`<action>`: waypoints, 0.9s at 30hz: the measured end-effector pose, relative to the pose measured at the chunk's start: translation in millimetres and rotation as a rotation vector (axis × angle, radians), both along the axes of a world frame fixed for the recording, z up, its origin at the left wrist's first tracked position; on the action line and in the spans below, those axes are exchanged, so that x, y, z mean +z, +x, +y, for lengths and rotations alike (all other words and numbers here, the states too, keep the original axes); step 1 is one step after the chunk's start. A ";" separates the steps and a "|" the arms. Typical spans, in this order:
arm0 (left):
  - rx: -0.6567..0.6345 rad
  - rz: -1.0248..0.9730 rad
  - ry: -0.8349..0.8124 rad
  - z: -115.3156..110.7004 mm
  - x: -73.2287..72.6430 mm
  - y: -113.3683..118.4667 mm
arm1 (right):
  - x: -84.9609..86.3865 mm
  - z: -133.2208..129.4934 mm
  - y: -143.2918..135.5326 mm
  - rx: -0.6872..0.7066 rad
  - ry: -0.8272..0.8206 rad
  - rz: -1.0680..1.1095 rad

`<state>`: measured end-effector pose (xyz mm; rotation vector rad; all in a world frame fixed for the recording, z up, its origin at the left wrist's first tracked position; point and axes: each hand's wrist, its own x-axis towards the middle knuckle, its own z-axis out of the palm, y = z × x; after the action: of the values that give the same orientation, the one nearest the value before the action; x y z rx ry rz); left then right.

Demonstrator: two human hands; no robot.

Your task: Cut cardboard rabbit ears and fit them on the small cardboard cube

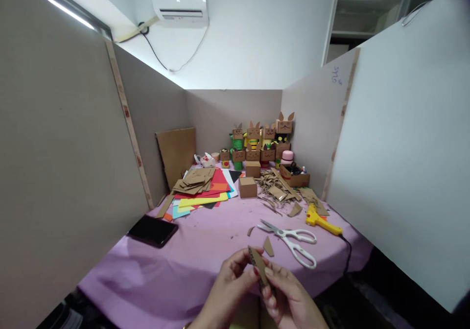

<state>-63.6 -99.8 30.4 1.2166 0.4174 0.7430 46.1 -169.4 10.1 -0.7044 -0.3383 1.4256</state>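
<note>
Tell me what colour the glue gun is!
The glue gun is yellow, with a dark cord. It shows best in the head view.

Open purple cloth [205, 241] between phone [152, 230] and scissors [288, 236] — beyond, paper stack [205, 198] and cardboard scraps [276, 192].

Cardboard piece [258, 263] — partly hidden, forearms [210, 312] cut off

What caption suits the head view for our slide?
Both hands hold a small cardboard piece before open white-handled scissors and a yellow glue gun.
</note>
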 end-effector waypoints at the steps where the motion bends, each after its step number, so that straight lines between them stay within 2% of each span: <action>1: 0.018 0.009 -0.007 -0.9 0.8 -0.5 | -1.0 -0.2 -0.1 -0.002 0.021 -0.035; 5: -0.052 0.016 -0.041 -2.8 2.0 -1.9 | -5.4 -1.8 0.0 -0.007 0.116 -0.186; 9: -0.110 -0.044 -0.066 -5.6 1.3 -3.0 | -6.7 -6.2 -0.5 -0.006 0.097 -0.229; 15: -0.105 -0.045 -0.056 -12.0 2.9 -4.9 | -3.8 -11.0 -3.6 -0.046 0.079 -0.279; 20: 0.028 -0.008 -0.035 -10.6 8.1 -3.2 | -5.8 -13.0 -2.0 -0.193 0.099 -0.555; 22: 0.034 0.003 -0.042 -9.2 7.6 -2.3 | -6.2 -13.9 -1.5 -0.224 0.089 -0.649; 24: 0.026 0.002 -0.053 -8.4 5.1 -2.1 | -5.8 -14.8 -2.8 -0.229 0.098 -0.678; 27: 0.109 0.007 -0.061 -9.3 0.3 -2.6 | -4.5 -16.0 -7.1 -0.299 0.115 -0.676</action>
<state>-66.2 -109.1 30.7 1.1466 0.5119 0.8140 39.0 -185.4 5.7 -1.0833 -0.7958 0.8463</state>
